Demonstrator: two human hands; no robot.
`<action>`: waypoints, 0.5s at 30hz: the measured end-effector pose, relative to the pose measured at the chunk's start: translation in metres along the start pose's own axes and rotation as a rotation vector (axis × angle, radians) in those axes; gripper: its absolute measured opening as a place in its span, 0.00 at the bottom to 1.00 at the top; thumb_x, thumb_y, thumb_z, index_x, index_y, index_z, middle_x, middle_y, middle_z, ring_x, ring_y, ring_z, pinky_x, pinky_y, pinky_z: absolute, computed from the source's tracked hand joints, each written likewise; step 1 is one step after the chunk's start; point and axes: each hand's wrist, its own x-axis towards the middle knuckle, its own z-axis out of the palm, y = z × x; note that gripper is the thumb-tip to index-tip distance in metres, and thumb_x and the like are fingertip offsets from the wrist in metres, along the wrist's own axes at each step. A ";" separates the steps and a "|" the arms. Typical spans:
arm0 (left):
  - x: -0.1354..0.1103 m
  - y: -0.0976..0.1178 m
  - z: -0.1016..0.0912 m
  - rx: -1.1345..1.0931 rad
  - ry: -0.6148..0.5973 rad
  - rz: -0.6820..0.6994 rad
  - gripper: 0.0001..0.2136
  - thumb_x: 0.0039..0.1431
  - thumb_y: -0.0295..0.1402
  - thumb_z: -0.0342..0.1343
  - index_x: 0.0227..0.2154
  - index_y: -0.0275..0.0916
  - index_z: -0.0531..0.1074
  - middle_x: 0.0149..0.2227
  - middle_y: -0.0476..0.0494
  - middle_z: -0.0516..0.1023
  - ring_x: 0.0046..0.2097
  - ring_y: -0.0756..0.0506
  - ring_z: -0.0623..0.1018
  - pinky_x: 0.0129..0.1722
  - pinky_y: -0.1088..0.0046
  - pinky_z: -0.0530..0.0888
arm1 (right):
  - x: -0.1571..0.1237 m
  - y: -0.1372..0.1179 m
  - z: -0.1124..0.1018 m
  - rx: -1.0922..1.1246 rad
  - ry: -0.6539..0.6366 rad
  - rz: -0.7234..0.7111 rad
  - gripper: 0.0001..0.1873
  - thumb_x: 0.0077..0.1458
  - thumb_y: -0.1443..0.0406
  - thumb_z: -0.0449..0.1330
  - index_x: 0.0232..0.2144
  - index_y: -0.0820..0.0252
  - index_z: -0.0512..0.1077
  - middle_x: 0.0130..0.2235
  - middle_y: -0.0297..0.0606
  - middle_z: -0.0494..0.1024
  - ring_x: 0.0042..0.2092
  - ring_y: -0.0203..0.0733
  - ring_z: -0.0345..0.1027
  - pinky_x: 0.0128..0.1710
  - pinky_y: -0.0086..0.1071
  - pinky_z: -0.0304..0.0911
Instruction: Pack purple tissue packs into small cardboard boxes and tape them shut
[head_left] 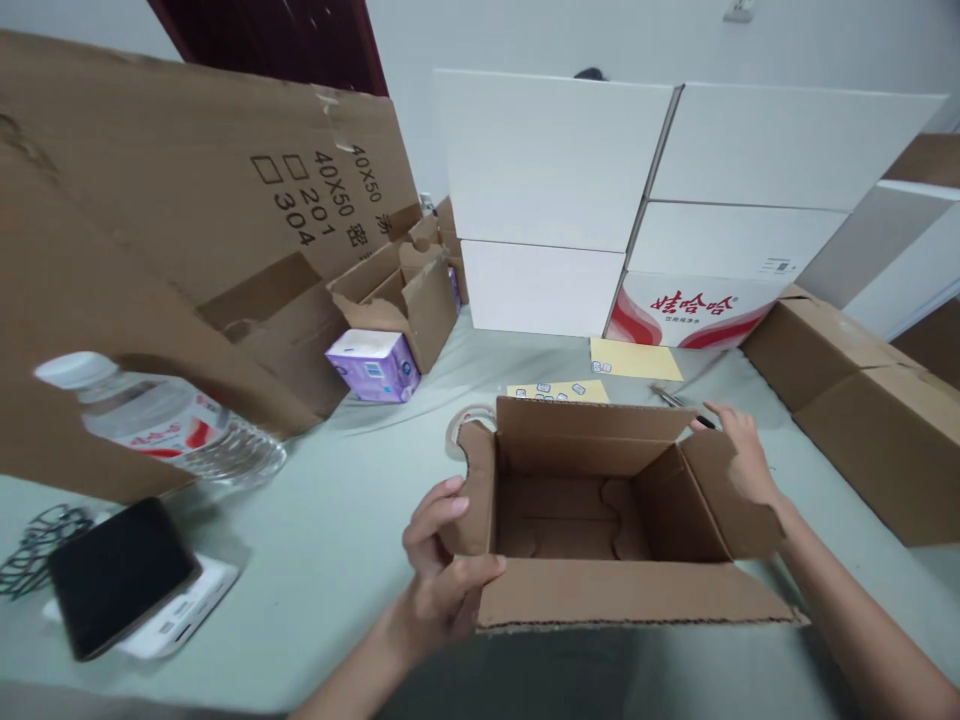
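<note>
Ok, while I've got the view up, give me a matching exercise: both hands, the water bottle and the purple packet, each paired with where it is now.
Column one:
1. Left hand
2. Right hand
3. Water bottle
4. Purple packet

Column two:
A. On the right flap of the box
B. Beside loose cardboard pieces
C. Curled around the left flap of the box
D. Lying on its side at the left of the table

Pairs: 1-C, 2-A, 3-D, 4-B.
</note>
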 end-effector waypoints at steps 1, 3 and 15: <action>-0.002 0.001 0.003 -0.007 -0.024 -0.021 0.04 0.60 0.28 0.56 0.32 0.45 0.73 0.54 0.39 0.66 0.62 0.35 0.69 0.55 0.51 0.77 | -0.004 -0.008 -0.005 0.024 -0.016 0.019 0.23 0.63 0.49 0.56 0.51 0.59 0.73 0.51 0.51 0.76 0.55 0.59 0.68 0.55 0.51 0.65; -0.006 0.002 0.005 -0.008 -0.059 -0.077 0.04 0.59 0.29 0.55 0.33 0.44 0.72 0.58 0.36 0.65 0.63 0.31 0.69 0.54 0.47 0.77 | -0.015 -0.026 -0.015 0.081 -0.056 0.040 0.24 0.64 0.49 0.54 0.53 0.57 0.73 0.52 0.46 0.78 0.54 0.56 0.72 0.54 0.47 0.68; -0.018 -0.044 -0.036 0.506 0.281 -0.696 0.46 0.59 0.41 0.62 0.69 0.42 0.36 0.72 0.26 0.35 0.74 0.25 0.38 0.69 0.35 0.43 | -0.071 -0.064 -0.045 0.556 -0.030 0.416 0.29 0.55 0.42 0.58 0.53 0.45 0.76 0.58 0.42 0.78 0.59 0.64 0.71 0.60 0.54 0.66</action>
